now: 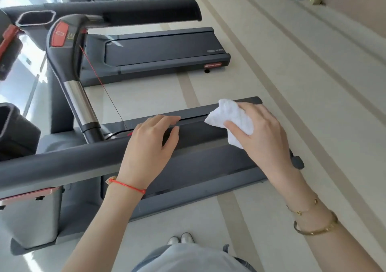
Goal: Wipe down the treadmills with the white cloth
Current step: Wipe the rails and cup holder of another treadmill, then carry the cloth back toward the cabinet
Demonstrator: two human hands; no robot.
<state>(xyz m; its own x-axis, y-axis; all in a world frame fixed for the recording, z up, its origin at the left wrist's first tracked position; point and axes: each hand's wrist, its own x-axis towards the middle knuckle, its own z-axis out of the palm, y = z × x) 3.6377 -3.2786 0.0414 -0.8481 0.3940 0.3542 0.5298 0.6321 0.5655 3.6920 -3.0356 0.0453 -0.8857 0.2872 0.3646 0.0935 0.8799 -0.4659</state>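
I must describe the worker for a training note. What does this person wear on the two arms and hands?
Both forearms are bare, with no sleeves or gloves in view. The left hand has a thin red string bracelet at its wrist. The right hand has two gold pieces on its forearm: a thin chain bracelet and, further up, a thicker gold bangle. No rings show on the fingers.

Left hand (149, 144): fingers loosely curved, resting on the end of the near handrail (62, 161).
Right hand (261, 135): grips a bunched white cloth (231, 118), held above the near treadmill (208, 167) deck.
Wrists: red cord (127, 186) on the left; two gold bangles (313, 221) on the right.
Far treadmill (163, 50): dark belt, red logo plate on the side rail.
Console post (81, 104): chrome section, red panel above.
Floor (282, 73): pale with tan stripes.
Shoes (181, 238): white, beside the near treadmill.
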